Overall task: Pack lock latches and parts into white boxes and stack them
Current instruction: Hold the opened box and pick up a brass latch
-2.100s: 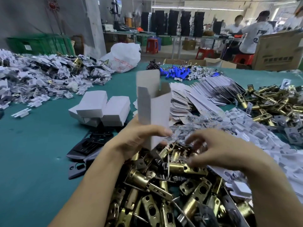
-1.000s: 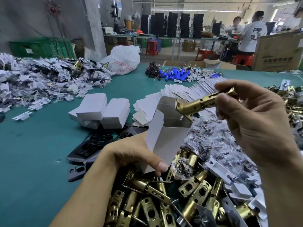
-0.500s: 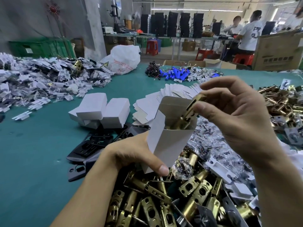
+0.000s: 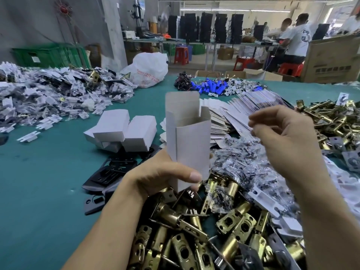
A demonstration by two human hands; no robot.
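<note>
My left hand (image 4: 165, 172) grips an upright white box (image 4: 190, 139) near its bottom, thumb across the front; its top flaps stand open and what is inside it is hidden. My right hand (image 4: 282, 137) hovers to the right of the box, fingers loosely curled and holding nothing. A heap of brass lock latches (image 4: 194, 236) lies below both hands on the green table (image 4: 48, 182). Closed white boxes (image 4: 124, 131) are piled left of the held box.
Black plates (image 4: 111, 172) lie beside the latch heap. Small bagged parts (image 4: 243, 162) and flat box blanks (image 4: 233, 112) spread to the right, with more brass latches (image 4: 331, 117) far right. Bagged parts (image 4: 48, 90) cover the left. People work at the back tables.
My right hand carried a brass latch to the box and dropped it in, then let go and drew back to the right. My left hand turned the box upright.
</note>
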